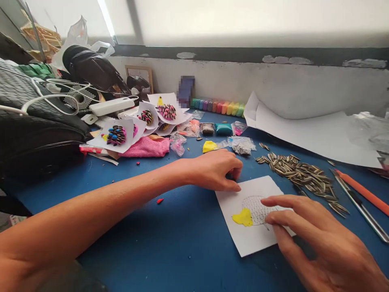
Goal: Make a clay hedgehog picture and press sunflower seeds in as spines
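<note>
Your left hand (217, 170) rests curled at the top-left corner of a small white paper card (252, 215), thumb and fingertips drawn together, pinning the card's edge to the blue table (170, 243); whether they pinch sth. small there can't be told, as the knuckles hide it. Your right hand (316, 239) lies flat w/ fingers together and extended, tips pressing on the printed scale-patterned oval (257, 209) at the card's centre, clamped on nothing. Just left of those fingertips, touching the oval's lower-left side, sits a flattened yellow clay patch (243, 217). To do this well, I'd judge: keep the left hand steady so the card doesn't slide, press w/ the pads rather than nails, and work from the clay's edge outward so it stays inside the outline. Beyond your right hand, up and to the right, a heap of striped sunflower seeds (300, 172) lies near the card; farther right, an orange pencil (363, 190) and a metal tool beside it. Past your left hand lie a yellow clay lump (209, 146) and a small plastic bag, w/ a row of coloured clay sticks (219, 107) by the wall. Further left, finished seed-covered cards (117, 136) on a pink cloth. Hard to make out: the oval's right part is under your fingers, the card's lower-right corner is covered by your palm, and a blurred box by the wall is unreadable.
</note>
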A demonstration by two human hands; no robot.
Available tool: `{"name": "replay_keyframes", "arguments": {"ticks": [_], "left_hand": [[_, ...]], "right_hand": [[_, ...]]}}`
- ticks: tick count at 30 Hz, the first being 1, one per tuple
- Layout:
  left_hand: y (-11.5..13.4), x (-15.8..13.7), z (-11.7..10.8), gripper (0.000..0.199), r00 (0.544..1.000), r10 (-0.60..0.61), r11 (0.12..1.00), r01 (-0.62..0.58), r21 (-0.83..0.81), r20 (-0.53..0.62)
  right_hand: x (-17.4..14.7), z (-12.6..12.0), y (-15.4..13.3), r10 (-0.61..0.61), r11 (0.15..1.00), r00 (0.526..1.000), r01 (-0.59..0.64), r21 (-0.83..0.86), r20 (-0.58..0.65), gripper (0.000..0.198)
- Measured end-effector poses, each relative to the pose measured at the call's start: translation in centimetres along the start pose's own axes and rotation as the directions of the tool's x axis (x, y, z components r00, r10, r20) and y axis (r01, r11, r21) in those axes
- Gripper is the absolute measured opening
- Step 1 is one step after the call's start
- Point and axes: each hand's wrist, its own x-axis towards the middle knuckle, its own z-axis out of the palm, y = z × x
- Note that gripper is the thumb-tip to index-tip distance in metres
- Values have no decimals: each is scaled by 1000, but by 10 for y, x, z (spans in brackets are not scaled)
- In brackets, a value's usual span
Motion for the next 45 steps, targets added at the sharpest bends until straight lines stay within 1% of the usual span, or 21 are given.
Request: {"name": "replay_keyframes", "arguments": {"ticks": [2, 4, 8, 11, 13, 19, 22, 26, 29, 34, 37, 39, 40, 41, 42, 43, 45], "left_hand": [[3, -1, -1, 13, 999, -38, 999, 38, -8, 38], [4, 0, 1, 9, 997, -60, 998, 62, -26, 52], [2, 4, 6, 9, 999, -31, 997, 33, -72, 30], [-2, 5, 7, 8, 1000, -14, 997, 16, -79, 21], [-3, 5, 7, 8, 1000, -4, 997, 5, -75, 14], [-2, 6, 9, 10, 1000, 11, 999, -11, -44, -9], [1, 6, 12, 12, 999, 6, 1000, -7, -6, -46], [4, 6, 18, 11, 996, -11, 1000, 13, 21, -88], [4, 8, 23, 10, 992, -35, 999, 38, 28, -118], [6, 15, 29, 10, 985, -74, 997, 79, 26, -153], [6, 13, 24, 12, 983, -71, 997, 74, 12, -170], [5, 7, 17, 16, 984, -48, 999, 48, -8, -173], [4, 2, 13, 21, 986, -20, 1000, 17, -25, -166], [2, -2, 10, 27, 991, 36, 996, -45, -72, -133], [1, -7, 7, 36, 993, 90, 989, -98, -110, -82], [0, -12, 5, 46, 992, 117, 985, -121, -125, -40], [-3, -19, 5, 69, 989, 139, 982, -133, -134, 40]], "right_hand": [[1, 3, -2, -32, 999, 999, 32, 21, 12, 8], [3, 5, -5, -52, 997, 998, 49, 67, 37, 5], [5, 8, -11, -69, 984, 995, 55, 168, 78, 14], [2, 11, -12, -89, 984, 993, 75, 164, 80, 7], [0, 12, -12, -104, 985, 991, 90, 147, 87, 14], [-1, 15, -17, -17, 984, 998, 7, 178, 58, 9], [2, 14, -19, -28, 987, 998, 19, 162, 54, 9], [5, 14, -18, -63, 992, 997, 56, 109, 54, 17], [5, 14, -15, -66, 996, 997, 63, 69, 47, 16], [5, 10, -10, -45, 999, 999, 45, 9, 26, 7], [3, 11, -7, -15, 1000, 1000, 15, -2, 25, 9], [0, 12, -6, 9, 1000, 1000, -9, -1, 25, 15], [-2, 13, -5, 18, 1000, 999, -18, 0, 29, 17], [-3, 14, -4, 25, 1000, 999, -26, 1, 31, 18], [-4, 15, -3, 37, 999, 999, -37, 0, 38, 19], [-5, 15, -3, 46, 999, 998, -46, -2, 49, 20], [-5, 16, -2, 59, 998, 996, -59, -3, 62, 20]]}}
